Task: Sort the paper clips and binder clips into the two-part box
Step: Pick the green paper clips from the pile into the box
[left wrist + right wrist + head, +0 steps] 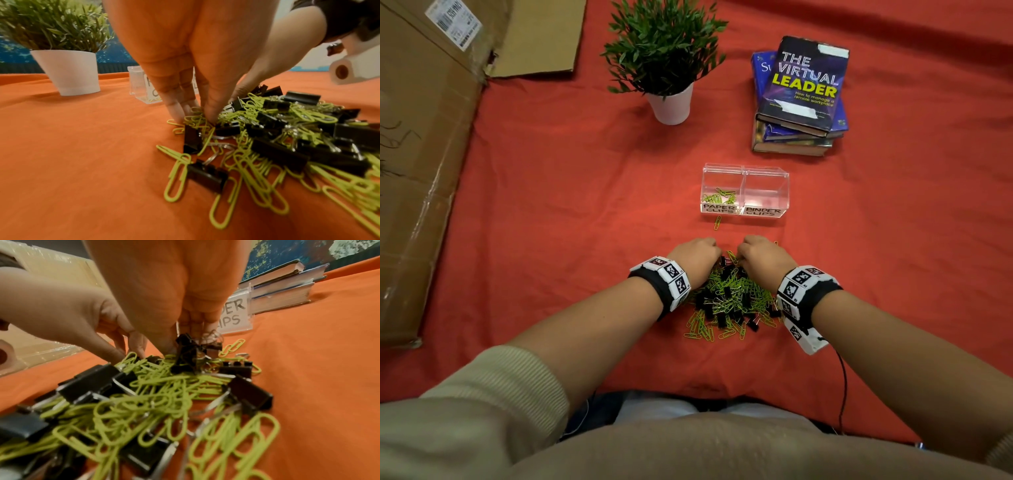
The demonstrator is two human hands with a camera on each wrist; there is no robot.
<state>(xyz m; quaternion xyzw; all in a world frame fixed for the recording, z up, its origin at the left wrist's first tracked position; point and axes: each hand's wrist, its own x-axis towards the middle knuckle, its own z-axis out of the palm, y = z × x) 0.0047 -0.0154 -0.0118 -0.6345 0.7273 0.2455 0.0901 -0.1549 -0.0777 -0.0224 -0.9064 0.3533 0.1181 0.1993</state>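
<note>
A mixed pile (pixel 729 301) of green paper clips and black binder clips lies on the red cloth in front of me. Behind it stands the clear two-part box (pixel 763 192). Its left part, labelled PAPER CLIPS, holds several green paper clips (pixel 719 197); nothing shows in the right part, labelled BINDER CLIPS. My left hand (pixel 698 253) (pixel 197 116) pinches green paper clips at the pile's far left edge. My right hand (pixel 756 253) (pixel 195 337) grips a black binder clip (pixel 189 352) at the pile's far right edge. One stray paper clip (pixel 717 222) lies just before the box.
A potted plant (pixel 671 102) stands behind the box to the left. A stack of books (pixel 801 99) sits behind it to the right. Flattened cardboard (pixel 424 154) covers the left side. The table's front edge is against my body.
</note>
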